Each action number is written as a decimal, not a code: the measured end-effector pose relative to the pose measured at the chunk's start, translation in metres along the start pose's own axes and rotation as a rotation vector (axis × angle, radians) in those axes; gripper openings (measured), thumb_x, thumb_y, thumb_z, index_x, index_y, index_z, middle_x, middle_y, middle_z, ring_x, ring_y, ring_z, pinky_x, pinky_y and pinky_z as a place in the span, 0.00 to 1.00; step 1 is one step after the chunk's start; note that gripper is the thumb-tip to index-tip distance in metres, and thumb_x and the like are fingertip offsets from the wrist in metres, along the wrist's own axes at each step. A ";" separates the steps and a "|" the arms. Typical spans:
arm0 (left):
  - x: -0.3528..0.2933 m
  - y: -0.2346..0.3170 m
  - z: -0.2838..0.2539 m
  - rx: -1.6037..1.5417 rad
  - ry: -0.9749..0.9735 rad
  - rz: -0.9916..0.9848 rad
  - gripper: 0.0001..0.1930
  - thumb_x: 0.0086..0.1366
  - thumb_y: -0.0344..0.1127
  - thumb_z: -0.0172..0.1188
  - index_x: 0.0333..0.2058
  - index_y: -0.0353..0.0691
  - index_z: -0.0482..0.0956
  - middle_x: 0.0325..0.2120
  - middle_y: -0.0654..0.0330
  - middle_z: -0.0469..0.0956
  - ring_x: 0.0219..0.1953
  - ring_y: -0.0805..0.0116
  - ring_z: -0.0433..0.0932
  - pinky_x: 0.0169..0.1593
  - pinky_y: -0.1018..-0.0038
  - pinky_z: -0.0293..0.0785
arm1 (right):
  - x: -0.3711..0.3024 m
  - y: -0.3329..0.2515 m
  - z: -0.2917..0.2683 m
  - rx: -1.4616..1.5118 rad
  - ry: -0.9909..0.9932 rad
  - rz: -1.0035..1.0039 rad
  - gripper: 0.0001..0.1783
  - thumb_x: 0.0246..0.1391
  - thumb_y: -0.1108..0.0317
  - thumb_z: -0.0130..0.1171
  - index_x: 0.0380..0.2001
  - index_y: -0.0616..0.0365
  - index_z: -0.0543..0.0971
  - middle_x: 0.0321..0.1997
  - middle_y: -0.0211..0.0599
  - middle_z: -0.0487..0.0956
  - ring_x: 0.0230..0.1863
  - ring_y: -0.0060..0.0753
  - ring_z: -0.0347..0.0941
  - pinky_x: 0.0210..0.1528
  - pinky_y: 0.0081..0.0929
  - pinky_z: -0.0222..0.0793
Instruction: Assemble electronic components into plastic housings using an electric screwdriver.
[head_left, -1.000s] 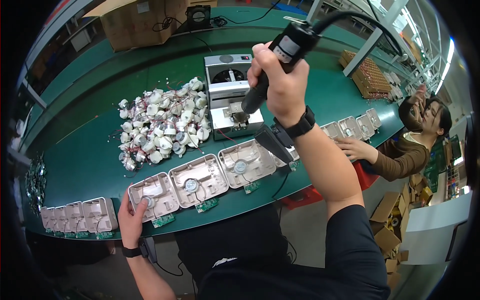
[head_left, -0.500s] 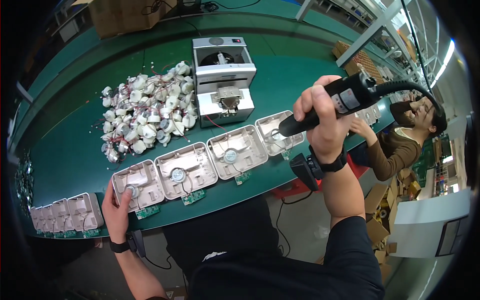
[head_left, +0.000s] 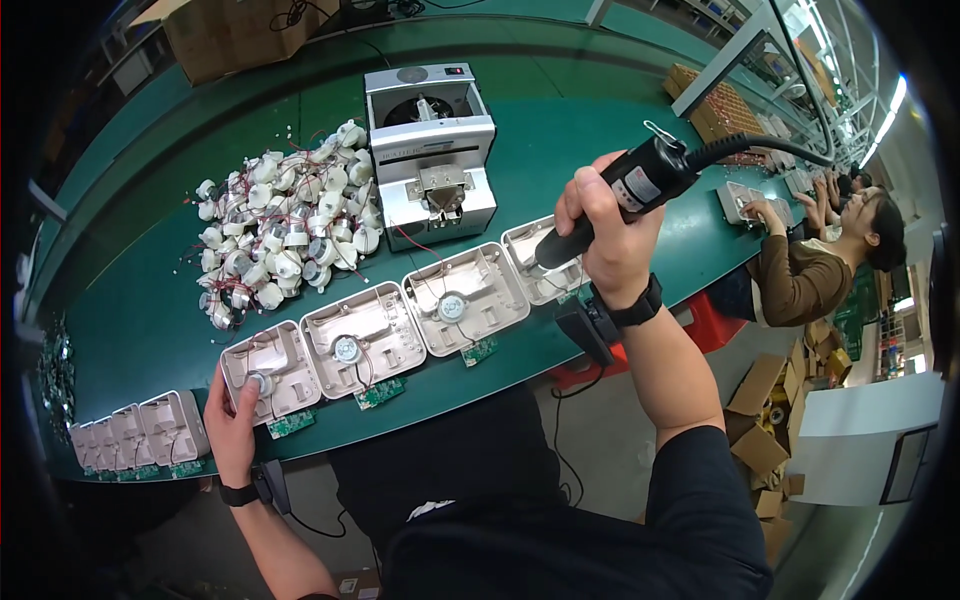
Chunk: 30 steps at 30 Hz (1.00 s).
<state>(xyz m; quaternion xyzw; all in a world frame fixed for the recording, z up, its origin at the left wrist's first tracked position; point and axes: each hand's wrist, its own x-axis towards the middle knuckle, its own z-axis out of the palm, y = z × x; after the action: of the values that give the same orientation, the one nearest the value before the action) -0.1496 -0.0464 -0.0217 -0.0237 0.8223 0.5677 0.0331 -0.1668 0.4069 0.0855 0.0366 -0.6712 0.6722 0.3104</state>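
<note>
My right hand [head_left: 618,240] is wrapped round a black corded electric screwdriver [head_left: 630,190], raised over the right end of a row of white plastic housings. Its lower end overlaps the rightmost housing [head_left: 530,240] in the picture; the bit is not visible. My left hand [head_left: 232,425] grips the left wall of the leftmost housing [head_left: 290,345] in this row. Its thumb presses on a small round metal-faced part [head_left: 262,383] inside. Two more housings, the left-hand one [head_left: 400,300] and the right-hand one [head_left: 490,265], lie between, each with a round part, wires and a green circuit board [head_left: 381,392] hanging out.
Behind the row lie a heap of white round parts with red wires [head_left: 290,215] and a grey-white machine [head_left: 430,150]. More housings [head_left: 172,420] stand at the left edge. A co-worker [head_left: 815,270] sits at the right, beside a red stool [head_left: 715,325]. Cardboard boxes [head_left: 765,410] stand beyond.
My right hand and the screwdriver have shifted left. My left hand stays on the same housing. The view has moved slightly, and the co-worker's hands have changed position.
</note>
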 end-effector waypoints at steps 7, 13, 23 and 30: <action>-0.002 0.008 0.005 -0.024 0.008 -0.001 0.31 0.66 0.38 0.65 0.64 0.30 0.67 0.46 0.58 0.80 0.42 0.76 0.76 0.46 0.80 0.73 | 0.006 -0.008 -0.009 -0.026 -0.051 0.015 0.07 0.58 0.72 0.58 0.35 0.61 0.70 0.20 0.36 0.70 0.18 0.29 0.68 0.23 0.27 0.67; -0.005 0.015 0.043 -0.028 -0.007 -0.020 0.32 0.63 0.41 0.68 0.63 0.33 0.70 0.33 0.65 0.80 0.31 0.81 0.74 0.34 0.81 0.71 | 0.031 -0.050 0.022 0.191 -0.017 -0.138 0.06 0.58 0.72 0.58 0.34 0.62 0.72 0.19 0.34 0.70 0.18 0.29 0.68 0.23 0.27 0.67; 0.001 0.028 0.077 0.084 -0.080 0.057 0.35 0.57 0.46 0.71 0.61 0.37 0.72 0.18 0.67 0.72 0.21 0.79 0.67 0.26 0.77 0.64 | 0.052 -0.035 0.102 0.052 -0.164 -0.153 0.08 0.59 0.70 0.61 0.30 0.64 0.75 0.18 0.33 0.73 0.17 0.27 0.70 0.24 0.25 0.68; 0.003 0.010 0.075 0.079 -0.068 0.095 0.34 0.58 0.48 0.70 0.60 0.39 0.73 0.19 0.64 0.77 0.20 0.76 0.70 0.27 0.75 0.67 | 0.035 -0.049 0.106 0.025 -0.142 -0.065 0.09 0.60 0.68 0.60 0.34 0.63 0.75 0.19 0.32 0.73 0.18 0.26 0.70 0.24 0.25 0.68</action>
<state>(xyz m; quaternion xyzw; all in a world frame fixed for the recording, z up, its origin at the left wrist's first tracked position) -0.1511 0.0270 -0.0394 0.0360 0.8426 0.5362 0.0348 -0.2113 0.3174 0.1556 0.1100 -0.6815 0.6657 0.2832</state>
